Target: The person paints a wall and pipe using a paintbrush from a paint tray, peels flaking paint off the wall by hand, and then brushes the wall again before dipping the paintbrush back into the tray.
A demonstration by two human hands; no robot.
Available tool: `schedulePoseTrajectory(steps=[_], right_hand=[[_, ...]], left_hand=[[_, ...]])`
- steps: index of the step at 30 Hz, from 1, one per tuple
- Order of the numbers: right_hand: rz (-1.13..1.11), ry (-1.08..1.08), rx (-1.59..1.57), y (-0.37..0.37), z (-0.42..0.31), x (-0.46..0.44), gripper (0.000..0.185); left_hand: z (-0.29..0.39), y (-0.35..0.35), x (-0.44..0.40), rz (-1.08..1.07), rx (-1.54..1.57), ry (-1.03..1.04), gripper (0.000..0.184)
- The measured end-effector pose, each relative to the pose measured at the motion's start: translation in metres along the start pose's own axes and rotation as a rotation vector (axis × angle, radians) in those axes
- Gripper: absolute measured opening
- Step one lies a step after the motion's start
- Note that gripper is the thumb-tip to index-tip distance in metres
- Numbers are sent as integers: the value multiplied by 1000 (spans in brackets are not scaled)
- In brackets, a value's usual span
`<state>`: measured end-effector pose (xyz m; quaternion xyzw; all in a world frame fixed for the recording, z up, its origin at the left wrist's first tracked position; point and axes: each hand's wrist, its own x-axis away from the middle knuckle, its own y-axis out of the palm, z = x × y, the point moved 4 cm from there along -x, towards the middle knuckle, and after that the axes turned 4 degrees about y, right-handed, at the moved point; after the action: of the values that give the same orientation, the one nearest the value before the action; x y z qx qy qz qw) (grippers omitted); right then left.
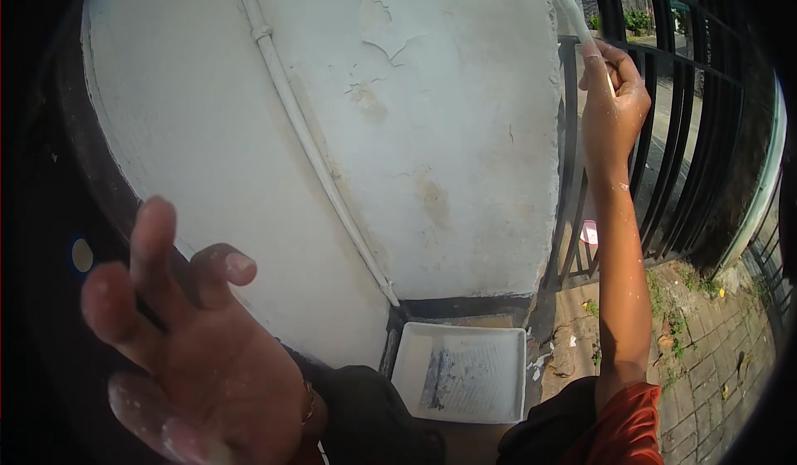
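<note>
My right hand (614,87) is raised at the upper right, its fingers closed round the pale handle of a paintbrush (569,4). The brush points up and left along the wall's right edge, and its tip is cut off by the top of the view. In the lower left, my left hand (207,349) is held up close to the camera, palm showing, fingers spread and slightly bent, with nothing in it. Both hands have small white specks on them. Below the wall (465,116) lies a white paint tray (525,374) with a ridged bottom and dark smears.
White paint on the wall is cracked and peeling, with brownish stains. A thin white pipe (303,137) runs down the corner. Right of the wall stands a black metal fence (685,133). Paving (706,365) with weeds and a pink object (589,232) lie on that side.
</note>
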<state>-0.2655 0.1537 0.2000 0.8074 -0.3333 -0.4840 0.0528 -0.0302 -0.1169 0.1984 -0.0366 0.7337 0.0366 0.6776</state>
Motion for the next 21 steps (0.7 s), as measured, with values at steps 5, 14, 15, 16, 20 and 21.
schedulePoseTrajectory(steps=[5,14,15,16,20,21], right_hand=[[-19,50,-53,-6,11,-5,34],[-10,14,-101,-23,-1,-17,29],[-16,6,-114,-24,0,-17,29],[-43,-3,-126,-26,0,-18,29],[-59,-21,-87,-29,2,-17,29],[-75,3,-146,-29,5,-18,28]], left_hand=[[40,-10,-9,377,94,274,56],[62,7,-9,248,247,546,43],[64,8,-10,227,263,579,43],[66,9,-11,205,278,610,43],[74,9,-10,116,330,727,45],[77,9,-9,97,333,754,47]])
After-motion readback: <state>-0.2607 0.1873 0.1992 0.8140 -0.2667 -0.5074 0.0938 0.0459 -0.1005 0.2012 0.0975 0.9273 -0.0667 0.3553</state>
